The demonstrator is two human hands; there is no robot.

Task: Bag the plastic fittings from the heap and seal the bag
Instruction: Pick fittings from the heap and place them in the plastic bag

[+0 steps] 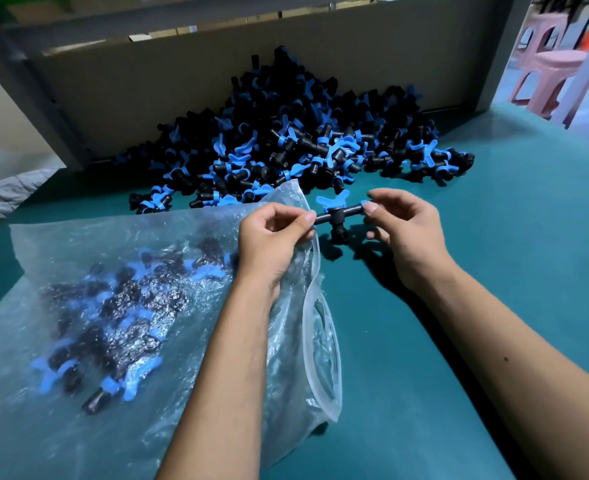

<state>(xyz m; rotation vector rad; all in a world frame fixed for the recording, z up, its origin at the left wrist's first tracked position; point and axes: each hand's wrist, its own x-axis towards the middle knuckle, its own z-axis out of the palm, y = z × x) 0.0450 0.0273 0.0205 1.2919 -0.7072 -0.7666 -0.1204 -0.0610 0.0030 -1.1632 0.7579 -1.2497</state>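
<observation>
Here, both sets of fingers pinch one fitting [338, 220] between them: the left hand [272, 237] closes thumb and forefinger on one end of its straight black tube, the right hand [404, 233] on the other end, by a blue collar. The fitting is hard plastic, T-shaped, with a short black stub pointing down from the middle and a blue butterfly-shaped wing standing up behind it. It hangs just above the tabletop [494, 237], level between the two hands.

Both hands are curled, knuckles up, bare forearms reaching in from the near edge. The left forearm lies over the bag [113, 306], a clear, crinkled, glossy sack lying flat below and left of the left fingers, its mouth gaping beside the left wrist. Inside it lie many black-and-blue fittings, blurred by the film.

Beyond the fingers, the heap [286, 147] of the same fittings is piled against a grey board [182, 81] at the far side of the smooth teal tabletop.
</observation>
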